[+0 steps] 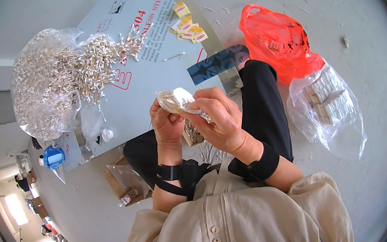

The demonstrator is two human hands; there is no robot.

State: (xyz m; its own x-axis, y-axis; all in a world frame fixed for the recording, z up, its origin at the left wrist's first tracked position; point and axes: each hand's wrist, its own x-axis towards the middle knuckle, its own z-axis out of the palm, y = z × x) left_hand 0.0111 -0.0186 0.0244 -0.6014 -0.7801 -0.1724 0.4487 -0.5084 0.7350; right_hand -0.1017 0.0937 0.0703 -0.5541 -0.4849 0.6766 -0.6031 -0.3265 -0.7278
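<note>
Clear plastic wraps the small packet [172,100] of cotton swabs, white tips bunched inside it, which is held up over the near edge of the film-covered table [140,96]. Left hand [168,126] and right hand [217,118] are both clamped on it: the left pinches it from below, and the right has its thumb and fingers closed on its right side.

On the left part of the table slumps a large clear bag [43,77], crammed with swabs; a loose heap of swabs [97,65] lies against its right side, spreading toward the middle of the table. Near the table's far right edge lie yellow-and-white cards [186,28], partly overlapping. At the table's near left, a small clear bag [88,122] sits beside a white cap [107,134]; what the bag contains is unclear.

Just off the table's near edge, below the hands, a shallow box [193,135] holds more swabs, partly hidden. Also on the near side of the table, a cardboard box [114,176] contains crumpled clear film and a small bottle [128,197]. Right of the table, a red bag [277,46] touches another clear bag [328,98] filled with white bundles.
</note>
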